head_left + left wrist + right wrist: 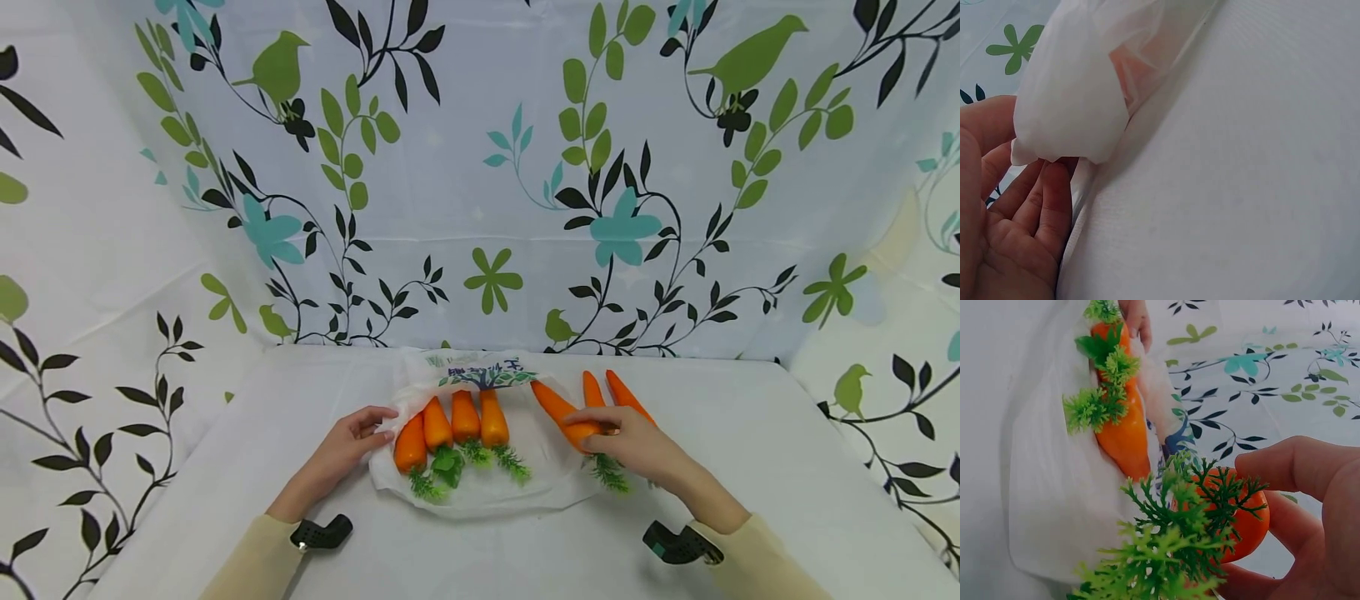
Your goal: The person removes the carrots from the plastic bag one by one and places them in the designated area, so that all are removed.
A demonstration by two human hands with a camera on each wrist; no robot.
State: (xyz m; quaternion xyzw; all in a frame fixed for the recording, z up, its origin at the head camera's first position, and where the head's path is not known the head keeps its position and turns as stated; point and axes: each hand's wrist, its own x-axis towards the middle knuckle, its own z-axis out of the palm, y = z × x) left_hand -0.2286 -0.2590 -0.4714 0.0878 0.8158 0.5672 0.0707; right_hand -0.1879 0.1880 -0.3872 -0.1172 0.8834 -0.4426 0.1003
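your right grip (637, 442) curls round the thick end of one orange carrot (555, 407), which slants over the white bag (551, 483); your left grip (351, 442) pinches the bag's edge. the carrot looks light, stiff and smooth: hold it just below the leaves (611, 475).

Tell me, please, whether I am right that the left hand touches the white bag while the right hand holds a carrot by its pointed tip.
Not quite: the right hand holds the carrot by its thick end, where the green leaves sprout, as the right wrist view shows. The left hand does touch the white bag.
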